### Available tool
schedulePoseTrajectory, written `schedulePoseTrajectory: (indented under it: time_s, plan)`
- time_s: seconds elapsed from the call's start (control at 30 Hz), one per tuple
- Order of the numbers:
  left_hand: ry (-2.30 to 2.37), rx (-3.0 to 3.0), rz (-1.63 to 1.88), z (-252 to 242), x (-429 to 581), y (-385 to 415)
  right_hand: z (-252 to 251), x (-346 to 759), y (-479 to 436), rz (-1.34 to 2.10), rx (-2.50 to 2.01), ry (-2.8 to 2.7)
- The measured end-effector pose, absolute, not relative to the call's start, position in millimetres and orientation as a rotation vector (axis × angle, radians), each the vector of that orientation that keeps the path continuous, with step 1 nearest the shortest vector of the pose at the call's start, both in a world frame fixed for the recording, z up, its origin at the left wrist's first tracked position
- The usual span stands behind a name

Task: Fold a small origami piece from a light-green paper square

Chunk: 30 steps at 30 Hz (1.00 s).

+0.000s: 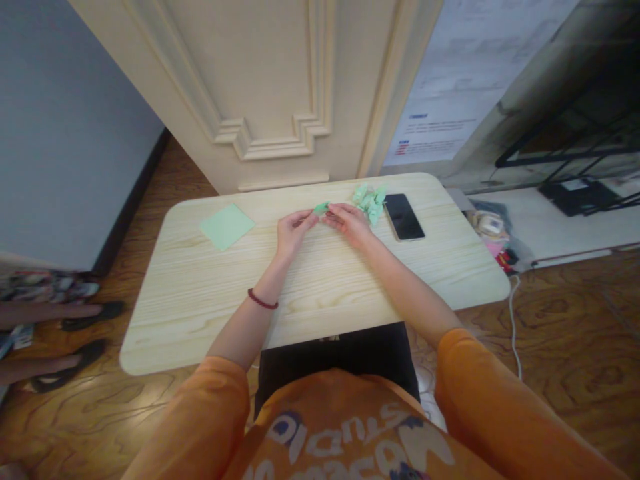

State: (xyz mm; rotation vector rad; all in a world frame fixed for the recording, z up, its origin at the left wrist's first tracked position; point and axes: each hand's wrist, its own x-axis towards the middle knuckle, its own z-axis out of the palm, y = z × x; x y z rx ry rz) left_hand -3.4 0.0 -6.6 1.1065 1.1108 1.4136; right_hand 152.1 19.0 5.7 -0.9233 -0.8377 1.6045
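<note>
**Between the fingertips, a small green paper piece (321, 208) in mid-handling**

The piece sits where the two sets of fingers meet, raised toward the far edge of the table (325, 287). The left hand (291, 233) has its thumb and forefinger drawn in narrow on the near end; the right hand (353, 225) seems to pinch the other end, its remaining fingers loosely curled. From where I stand the paper looks narrow and folded over, though it's too small for me to make out the creases.

Just beyond the right fingers lies a heap of green paper pieces (369, 203), crumpled or folded; I'd take these for the finished part, but I can't count them. Well off to the left of the fingers, a flat green sheet (227, 227) lies apart, looking unworked, so I'd judge that paper is left over. It may be one sheet or a thin stack. The piece in hand seems somewhere in between.

Farther right of the fingers, just past the heap, a phone (405, 217) lies with its screen dark. Far out left, beyond the table, another person's feet (93, 333) rest on the wooden floor (565, 333).
</note>
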Motion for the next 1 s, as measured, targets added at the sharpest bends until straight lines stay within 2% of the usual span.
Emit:
schedulePoseTrajectory:
  time_s: [0.43, 1.0]
  plan:
    - [1.033, 0.858, 1.355, 4.4, -0.2, -3.6, 0.9, 153.0, 20.6, 1.623, -0.911, -0.837]
    - [1.143, 1.099, 1.336, -1.4, -2.8, -1.5, -0.3, 154.3, 22.5, 1.555, -0.977, -0.901]
